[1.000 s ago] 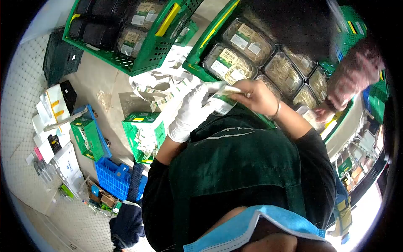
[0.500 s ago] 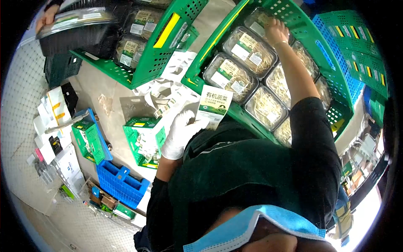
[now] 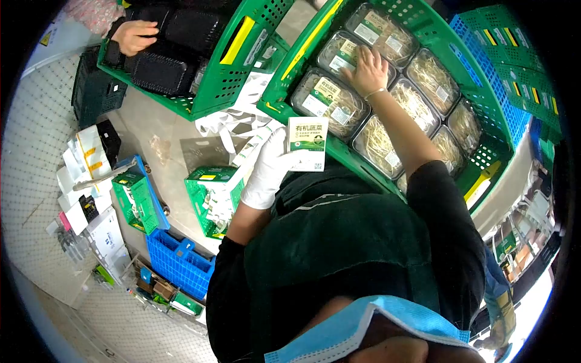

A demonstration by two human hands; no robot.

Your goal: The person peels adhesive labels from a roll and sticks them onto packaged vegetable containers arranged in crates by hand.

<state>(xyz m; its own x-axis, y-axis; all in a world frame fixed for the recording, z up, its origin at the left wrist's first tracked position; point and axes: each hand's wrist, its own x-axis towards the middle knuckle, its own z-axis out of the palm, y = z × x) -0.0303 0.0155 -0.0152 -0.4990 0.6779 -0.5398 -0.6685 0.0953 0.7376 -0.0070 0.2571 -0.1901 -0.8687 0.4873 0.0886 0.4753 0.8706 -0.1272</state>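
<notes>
My left hand [image 3: 266, 166], in a white glove, holds a stack of printed labels [image 3: 307, 144] upright between thumb and fingers. My bare right hand [image 3: 368, 71] lies with fingers spread on a clear-lidded pack [image 3: 340, 55] in the green crate [image 3: 302, 49]. Other packs of pale sprouts surround it; a labelled pack [image 3: 331, 100] sits just below, and another labelled pack [image 3: 382, 35] is above. The packs nearer the crate's right side show no large label.
A second green crate [image 3: 239, 63] at upper left holds black trays [image 3: 162, 71], with another person's hand [image 3: 135, 37] over them. Label strips [image 3: 225, 127] hang beside it. Below stand a small green crate [image 3: 212, 175] of labels and a blue crate [image 3: 175, 260].
My right hand has moved down and left from the top pack, which now bears a label. The other person's hand has let go of a tray, now among those in the left crate.
</notes>
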